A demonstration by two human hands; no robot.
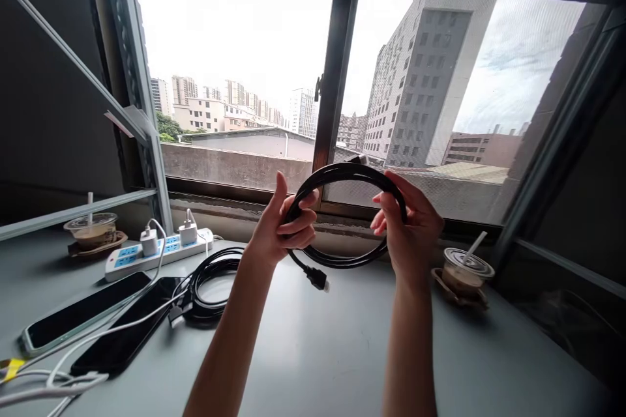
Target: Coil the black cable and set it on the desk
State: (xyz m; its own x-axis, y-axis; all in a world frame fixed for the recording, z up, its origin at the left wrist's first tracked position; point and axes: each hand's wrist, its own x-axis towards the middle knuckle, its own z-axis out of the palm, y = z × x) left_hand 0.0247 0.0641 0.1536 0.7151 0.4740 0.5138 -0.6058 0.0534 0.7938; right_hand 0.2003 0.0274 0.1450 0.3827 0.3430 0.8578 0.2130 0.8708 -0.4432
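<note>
Between my two hands a black cable (349, 172) is held up in a round coil above the table. My left hand (293, 221) has its fingers wrapped round the coil's left side, with the thumb sticking up. On the right side, my right hand (408, 221) grips the coil between thumb and fingers. One cable end with a black plug (317, 278) hangs below my left hand; it looks like an HDMI plug. Another end shows partly at the top, behind the coil. A second black coiled cable (200, 306) lies on the table beside my left forearm.
Two phones (88, 311) lie at the left, with white charging cables (122, 322) across them. Behind them is a white power strip (161, 253) with two chargers. Lidded drink cups stand at the left (92, 231) and right (464, 270). Metal shelf posts (156, 189) frame the window.
</note>
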